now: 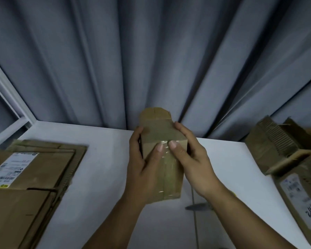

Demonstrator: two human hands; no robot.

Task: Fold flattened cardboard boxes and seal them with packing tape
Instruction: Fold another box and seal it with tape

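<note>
Leftmost, flattened brown cardboard sheets (31,177) lie well left of the small brown cardboard box (160,130); the left hand (142,168) and right hand (194,159) curl round it, thumbs pressing its clear tape strip (167,168); opened brown cartons (276,150) sit well to its right.

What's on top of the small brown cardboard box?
A strip of clear glossy packing tape, pressed by both thumbs. The left hand and right hand grip the small brown cardboard box, hiding its sides.
</note>
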